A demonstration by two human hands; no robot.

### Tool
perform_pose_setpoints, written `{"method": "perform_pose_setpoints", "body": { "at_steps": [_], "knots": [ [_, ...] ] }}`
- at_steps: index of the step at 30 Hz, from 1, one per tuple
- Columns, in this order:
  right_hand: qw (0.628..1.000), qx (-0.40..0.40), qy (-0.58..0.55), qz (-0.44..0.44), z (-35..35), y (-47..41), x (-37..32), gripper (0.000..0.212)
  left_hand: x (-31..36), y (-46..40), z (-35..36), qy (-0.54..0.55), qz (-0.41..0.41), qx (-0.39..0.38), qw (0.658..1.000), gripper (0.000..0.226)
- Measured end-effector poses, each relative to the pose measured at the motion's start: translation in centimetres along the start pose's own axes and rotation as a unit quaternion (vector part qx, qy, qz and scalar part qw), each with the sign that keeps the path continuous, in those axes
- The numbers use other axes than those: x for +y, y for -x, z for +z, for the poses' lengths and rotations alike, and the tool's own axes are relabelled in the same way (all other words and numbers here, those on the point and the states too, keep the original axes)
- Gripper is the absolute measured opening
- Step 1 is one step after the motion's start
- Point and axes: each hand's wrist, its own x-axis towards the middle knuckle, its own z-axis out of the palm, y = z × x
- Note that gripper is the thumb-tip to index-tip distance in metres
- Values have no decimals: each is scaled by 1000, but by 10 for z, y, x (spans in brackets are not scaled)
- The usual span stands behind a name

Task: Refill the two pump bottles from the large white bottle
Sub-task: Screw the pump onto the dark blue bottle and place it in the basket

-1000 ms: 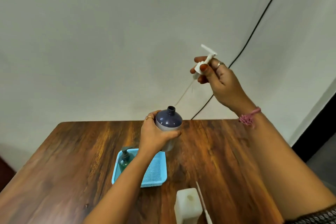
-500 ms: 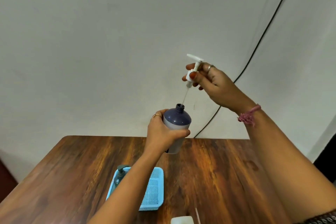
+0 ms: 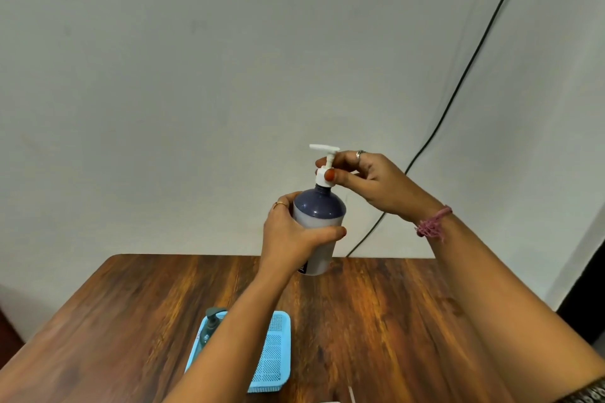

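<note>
You are holding the bottle [image 3: 319, 226] up in the middle of the frame, above the far edge of the table [image 3: 376, 311], with your left hand [image 3: 291, 234] wrapping its lower body, thumb lying across the front. Your right hand [image 3: 366, 181] is coming in from the right and pinching the white collar of the pump [image 3: 324, 170] between thumb and fingers, directly above the bottle's neck. What matters now is that the pump's stem and the bottle's long axis are lining up nearly upright, leaning slightly toward the upper right, with the collar sitting right on the neck; whether the threads are already catching is too small to tell. Judging from this, the coming move is a twist of the collar about that shared axis while your left hand is bracing the body. At lower left, the second pump bottle [image 3: 209, 325] is standing in the blue tray [image 3: 271, 350], well apart from both hands. The large white bottle is barely showing at the bottom edge.
</note>
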Motion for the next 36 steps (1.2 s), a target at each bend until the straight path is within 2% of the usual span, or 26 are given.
{"method": "perform_pose_setpoints", "body": {
  "at_steps": [8,18,20,23,25,28,33,36],
  "knots": [
    [1000,4,7,-4,6,3,-2,28,5,1,-4,4,13,14,1000,73],
    [993,112,27,2,21,8,-3,30,5,2,-1,-3,15,44,999,75],
    [994,107,21,18,19,8,-4,35,6,2,0,-5,16,39,999,75],
    [997,39,-41,51,12,9,-5,43,7,3,1,-2,15,34,999,75],
    [997,0,-64,52,10,9,-5,37,7,3,1,-2,17,33,999,74],
    [996,39,-59,45,14,9,-4,30,7,3,2,-2,15,35,999,75],
    [986,142,-39,83,30,9,-3,49,7,3,5,-1,8,32,999,81],
    [990,92,-35,97,23,9,-4,56,5,4,5,4,8,31,999,79]
  ]
}}
